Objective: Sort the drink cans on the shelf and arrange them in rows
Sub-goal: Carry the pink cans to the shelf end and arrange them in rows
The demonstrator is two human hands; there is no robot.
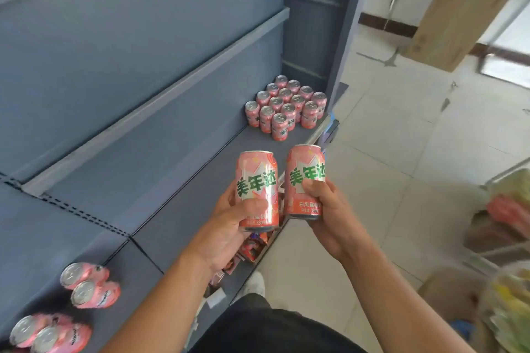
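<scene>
Fingers: both sets curled tight. The left hand [226, 226] grips one pink Mirinda can [256, 180] and the right hand [329, 209] grips a second can [306, 172], both upright, just beside each other, frame centre.
Rows: block of pink cans [286, 106] standing in neat rows at the shelf's far end, above centre.
Strays: four loose cans [94, 292], lower left, in two pairs.
Surface: grey-blue shelf board [172, 180].
Room: pale tiled floor [387, 152] right; cardboard box [459, 8] upper right.

Just 1 camera was there, worn on the person's head, tipped forward and down. It looked steeply along the grey shelf [177, 186] at left and the tiled floor [401, 157] at right. The left hand [226, 229] and right hand [329, 212] sat close under the wide lens, which bent the room's edges.
</scene>
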